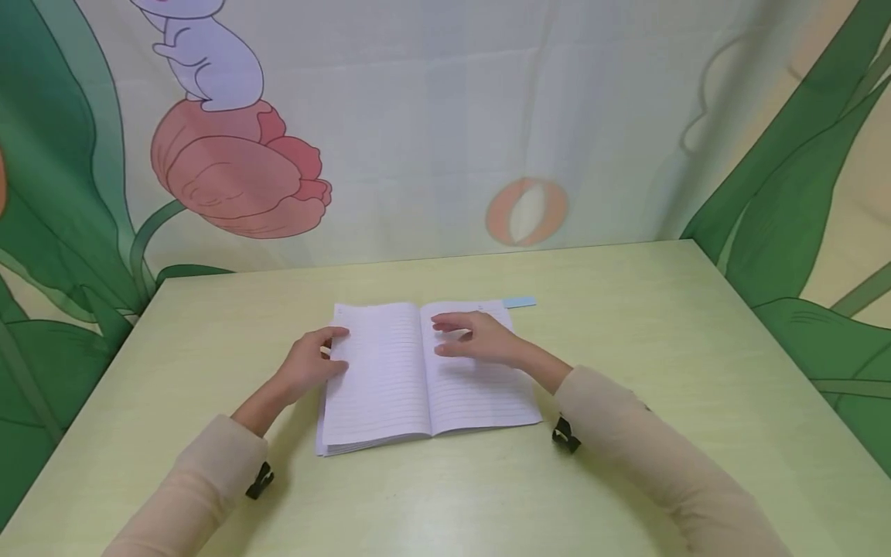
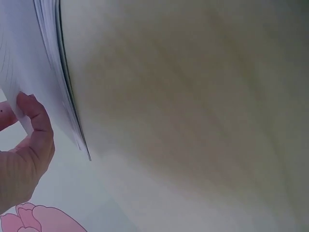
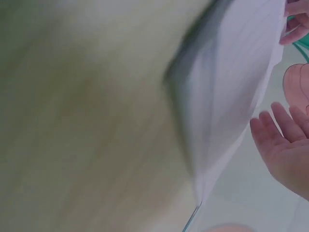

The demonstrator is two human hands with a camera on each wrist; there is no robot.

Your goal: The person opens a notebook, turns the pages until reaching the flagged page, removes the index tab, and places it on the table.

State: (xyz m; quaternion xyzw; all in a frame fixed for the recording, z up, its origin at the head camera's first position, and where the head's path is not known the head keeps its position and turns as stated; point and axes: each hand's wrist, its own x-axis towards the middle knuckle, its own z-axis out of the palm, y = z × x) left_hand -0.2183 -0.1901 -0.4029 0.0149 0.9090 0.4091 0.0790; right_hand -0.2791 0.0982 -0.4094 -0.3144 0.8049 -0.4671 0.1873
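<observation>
A notebook (image 1: pixel 379 394) with lined white pages lies spread on the table, its fold running down the middle. At the left edge, my left hand (image 1: pixel 305 365) pinches a page between thumb and fingers. The left wrist view shows that page (image 2: pixel 19 58) lifted a little from the stack under it, with the hand (image 2: pixel 31 150) at its edge. My right hand (image 1: pixel 483 339) hovers over the right page, fingers loosely extended and holding nothing. In the right wrist view, the right hand's (image 3: pixel 287 150) fingers are spread apart beside the notebook (image 3: pixel 241 72).
A light blue strip (image 1: pixel 519 302) sticks out past the notebook's top right corner. The pale table (image 1: pixel 626 309) reaches back to a curtain (image 1: pixel 418 139) printed with a flower, leaves and a white animal. Small black clips (image 1: pixel 261 481) hang by both sleeves.
</observation>
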